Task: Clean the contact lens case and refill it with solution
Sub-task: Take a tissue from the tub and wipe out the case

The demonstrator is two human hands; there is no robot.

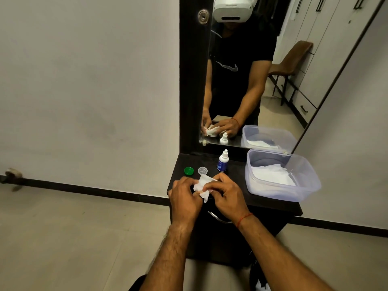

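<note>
Both hands meet over the front left of the dark dresser top (pixel 237 175). My left hand (pixel 184 196) and my right hand (pixel 226 194) grip a crumpled white tissue (pixel 202 184) between them. The lens case body is hidden inside the tissue and fingers. A green cap (pixel 188 170) lies flat behind my left hand. A clear cap (pixel 202 170) sits beside it, to the right. The small white solution bottle (pixel 222 161) with a blue label stands upright further right, its cap on.
A clear plastic tub (pixel 294 194) with white tissues inside occupies the right half of the dresser top. A mirror (pixel 252 80) rises behind, reflecting the person and a brown chair. A drawer handle (pixel 218 219) shows below the front edge. Floor lies left.
</note>
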